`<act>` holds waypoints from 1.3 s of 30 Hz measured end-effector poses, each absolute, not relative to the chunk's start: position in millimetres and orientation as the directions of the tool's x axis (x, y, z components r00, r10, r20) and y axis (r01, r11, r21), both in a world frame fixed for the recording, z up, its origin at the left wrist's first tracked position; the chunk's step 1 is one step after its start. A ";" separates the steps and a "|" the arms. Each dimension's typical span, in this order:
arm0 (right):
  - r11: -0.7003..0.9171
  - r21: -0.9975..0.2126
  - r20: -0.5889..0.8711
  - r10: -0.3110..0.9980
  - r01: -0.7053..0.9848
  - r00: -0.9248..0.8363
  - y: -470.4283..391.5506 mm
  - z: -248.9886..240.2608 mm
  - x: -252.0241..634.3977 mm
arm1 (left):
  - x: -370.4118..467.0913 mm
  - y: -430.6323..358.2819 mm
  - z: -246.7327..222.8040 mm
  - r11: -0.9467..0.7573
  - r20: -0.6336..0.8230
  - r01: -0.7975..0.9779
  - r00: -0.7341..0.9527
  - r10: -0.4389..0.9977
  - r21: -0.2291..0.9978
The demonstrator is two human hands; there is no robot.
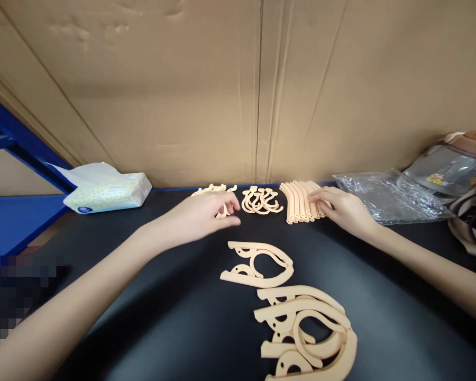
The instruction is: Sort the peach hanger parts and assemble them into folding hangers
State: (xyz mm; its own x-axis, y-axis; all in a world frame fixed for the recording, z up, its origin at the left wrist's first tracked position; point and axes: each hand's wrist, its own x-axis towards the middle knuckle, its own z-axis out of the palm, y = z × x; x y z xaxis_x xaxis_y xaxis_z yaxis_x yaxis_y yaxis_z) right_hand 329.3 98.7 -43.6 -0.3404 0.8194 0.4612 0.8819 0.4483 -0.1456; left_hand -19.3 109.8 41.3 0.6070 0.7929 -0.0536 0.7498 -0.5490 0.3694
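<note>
My left hand [206, 212] hovers over a pile of cream plastic hanger parts [223, 189] near the back of the table, thumb and fingers apart and nothing between them; it partly hides the pile. At the right end of a row of curved cream hanger arms [299, 201], my right hand [343, 209] has its fingers bent, the tips closed on an arm. Between the hands lies a heap of cream hanger hooks [261, 200]. Closer to me is a folded plastic hanger [257, 264], and several more folded hangers [307, 333] overlap at the front.
A tissue pack [107, 188] stands at the back left, beside a blue metal frame [24, 159]. Clear plastic bags [392, 196] and a transparent bag with brown trim [452, 164] lie at the right. Tall cardboard [182, 95] closes off the black table's [174, 317] back edge.
</note>
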 end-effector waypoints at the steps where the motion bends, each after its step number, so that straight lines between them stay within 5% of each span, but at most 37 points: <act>1: 0.436 -0.134 0.469 0.819 0.890 -0.330 97.4 -42.0 328.2 | -16.3 104.5 41.2 -0.582 -0.097 0.715 0.659 0.746 0.389; 7: 0.522 -0.143 0.544 0.751 0.841 -0.374 75.7 -19.4 295.3 | -7.9 91.1 30.1 -0.592 -0.253 0.703 0.702 0.665 0.394; 16: 0.617 -0.218 0.241 0.785 0.757 -0.571 53.5 -13.9 220.0 | 0.5 108.2 8.9 -0.627 -0.054 0.585 0.752 0.657 0.514; 23: 0.486 -0.275 0.276 0.867 0.830 -0.416 63.3 -14.6 210.3 | 3.2 94.2 19.1 -0.354 -0.071 0.824 0.426 0.902 0.443; 29: 0.485 -0.469 0.403 0.861 0.738 -0.310 71.9 0.2 211.7 | 17.5 100.9 12.0 -0.205 -0.036 0.508 0.424 0.905 0.837; 32: 0.474 -0.503 0.435 0.861 0.723 -0.263 81.2 6.7 217.2 | 28.5 105.7 12.4 -0.147 0.003 0.345 0.387 0.922 0.927; 35: 0.511 -0.389 0.515 0.811 0.766 -0.280 91.6 13.1 223.9 | 39.8 109.7 13.0 -0.183 0.076 0.302 0.334 0.940 0.935; 39: 0.471 0.011 0.563 0.726 0.882 -0.395 100.7 20.2 227.3 | 54.0 113.9 9.8 -0.258 0.169 0.301 0.292 0.941 0.918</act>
State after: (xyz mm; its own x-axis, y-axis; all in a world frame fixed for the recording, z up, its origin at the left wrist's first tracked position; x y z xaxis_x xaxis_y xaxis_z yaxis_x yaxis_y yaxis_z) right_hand 227.3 100.7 20.2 -0.3951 0.7256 0.5633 0.8818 0.4715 0.0112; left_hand 54.0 113.9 9.8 0.2919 0.9414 0.1689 0.3013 -0.2581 0.9179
